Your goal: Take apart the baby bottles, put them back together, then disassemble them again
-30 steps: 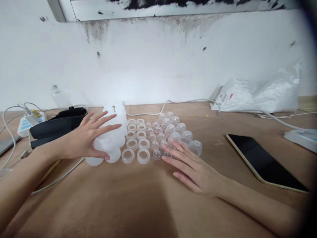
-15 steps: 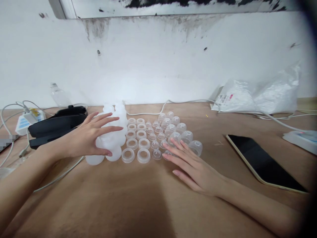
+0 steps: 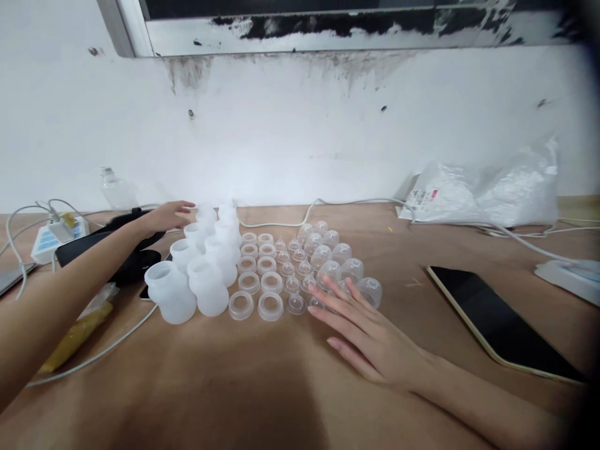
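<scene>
Two rows of white baby bottles [image 3: 209, 287] stand upright and uncapped on the table. To their right lie two columns of translucent screw rings [image 3: 270, 306], then two columns of clear bottle nipples [image 3: 296, 303]. Clear domed caps [image 3: 369, 291] form the rightmost columns. My left hand [image 3: 171, 215] reaches to the back left, beside the far bottles, fingers stretched out and holding nothing. Over the nearest nipples and caps is my right hand [image 3: 360, 325], open with its fingers spread. It hides part of them, and whether it touches them I cannot tell.
A phone [image 3: 497, 319] lies at right. Behind it are a filled plastic bag [image 3: 482, 194] and a white cable [image 3: 356, 200]. At left are a black headset-like object [image 3: 94, 247], a power strip [image 3: 59, 236], a clear bottle [image 3: 117, 190] and a yellow packet [image 3: 77, 334].
My left hand has moved from above the bottles to their back left, uncovering them. My right hand stays nearly in place. The view has tilted slightly upward.
</scene>
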{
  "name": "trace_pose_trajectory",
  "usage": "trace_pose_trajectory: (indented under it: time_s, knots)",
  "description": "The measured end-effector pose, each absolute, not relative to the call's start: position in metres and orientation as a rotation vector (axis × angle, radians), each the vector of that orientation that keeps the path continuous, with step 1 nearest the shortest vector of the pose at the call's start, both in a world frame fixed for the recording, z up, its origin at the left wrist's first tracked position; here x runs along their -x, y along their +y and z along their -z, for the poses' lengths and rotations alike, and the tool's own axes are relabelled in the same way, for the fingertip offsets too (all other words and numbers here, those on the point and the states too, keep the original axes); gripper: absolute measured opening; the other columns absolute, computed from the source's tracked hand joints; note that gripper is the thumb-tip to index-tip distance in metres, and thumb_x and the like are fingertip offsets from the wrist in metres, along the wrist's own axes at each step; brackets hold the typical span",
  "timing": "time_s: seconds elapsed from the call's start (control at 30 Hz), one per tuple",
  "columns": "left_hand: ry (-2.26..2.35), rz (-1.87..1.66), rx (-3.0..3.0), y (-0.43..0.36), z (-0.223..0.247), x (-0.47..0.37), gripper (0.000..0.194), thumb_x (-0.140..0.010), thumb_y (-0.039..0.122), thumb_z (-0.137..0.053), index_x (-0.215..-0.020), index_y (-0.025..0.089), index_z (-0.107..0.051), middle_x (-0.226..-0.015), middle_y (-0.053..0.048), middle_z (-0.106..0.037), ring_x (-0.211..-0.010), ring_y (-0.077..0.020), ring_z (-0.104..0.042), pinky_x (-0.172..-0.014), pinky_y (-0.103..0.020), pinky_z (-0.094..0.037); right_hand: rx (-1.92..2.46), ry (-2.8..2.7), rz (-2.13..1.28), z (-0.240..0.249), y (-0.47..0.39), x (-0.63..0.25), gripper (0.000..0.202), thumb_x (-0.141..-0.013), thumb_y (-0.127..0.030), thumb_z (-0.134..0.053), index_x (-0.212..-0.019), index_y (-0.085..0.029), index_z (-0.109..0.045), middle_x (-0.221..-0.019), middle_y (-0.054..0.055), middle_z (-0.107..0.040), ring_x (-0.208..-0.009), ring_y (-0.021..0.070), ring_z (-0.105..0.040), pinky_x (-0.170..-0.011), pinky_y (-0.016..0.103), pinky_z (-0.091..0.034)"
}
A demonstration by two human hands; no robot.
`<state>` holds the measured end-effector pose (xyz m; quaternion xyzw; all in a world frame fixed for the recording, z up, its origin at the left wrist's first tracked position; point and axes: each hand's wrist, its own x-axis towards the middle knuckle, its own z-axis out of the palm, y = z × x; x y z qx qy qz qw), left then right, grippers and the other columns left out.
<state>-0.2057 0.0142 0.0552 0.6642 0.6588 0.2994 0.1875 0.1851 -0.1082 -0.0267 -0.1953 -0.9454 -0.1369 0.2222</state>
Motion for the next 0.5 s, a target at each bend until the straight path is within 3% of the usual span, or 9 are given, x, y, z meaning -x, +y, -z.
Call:
trace_pose_trajectory:
  time_s: [0.2, 0.4, 0.5]
  knots:
    - [1.700, -0.785, -1.873, 0.043, -0.033, 0.212, 0.048, -0.049, 0.036, -0.060, -0.093, 0.017, -0.059, -0.078, -0.004, -0.067, -0.071, -0.0229, -0.063, -0.056, -0.027, -0.050, 0.538, -2.606, 0.359, 0.026, -0.108, -0.186, 0.046, -0.080, -0.013, -0.044, -0.125, -0.009, -0.036, -0.136, 0.013, -0.033, -0.130, 0.0253, -0.013, -0.103, 0.048, -0.019]
    - [1.723, -0.818, -1.979, 0.050, -0.028, 0.209, 0.050, -0.049, 0.041, -0.064, -0.090, 0.011, -0.058, -0.075, -0.006, -0.068, -0.071, -0.0244, -0.062, -0.056, -0.028, -0.050, 0.544, -2.612, 0.334, 0.026, -0.108, -0.185, 0.045, -0.081, -0.015, -0.044, -0.125, -0.010, -0.038, -0.135, 0.012, -0.035, -0.130, 0.0238, -0.013, -0.104, 0.046, -0.018]
    - [1.677, -0.803, -2.101, 0.042, -0.032, 0.211, 0.056, -0.058, 0.046, -0.058, -0.098, 0.008, -0.055, -0.074, -0.002, -0.068, -0.070, -0.0205, -0.062, -0.059, -0.028, -0.050, 0.518, -2.620, 0.313, 0.025, -0.108, -0.185, 0.043, -0.081, -0.015, -0.044, -0.124, -0.010, -0.040, -0.134, 0.012, -0.037, -0.129, 0.0229, -0.014, -0.104, 0.044, -0.021]
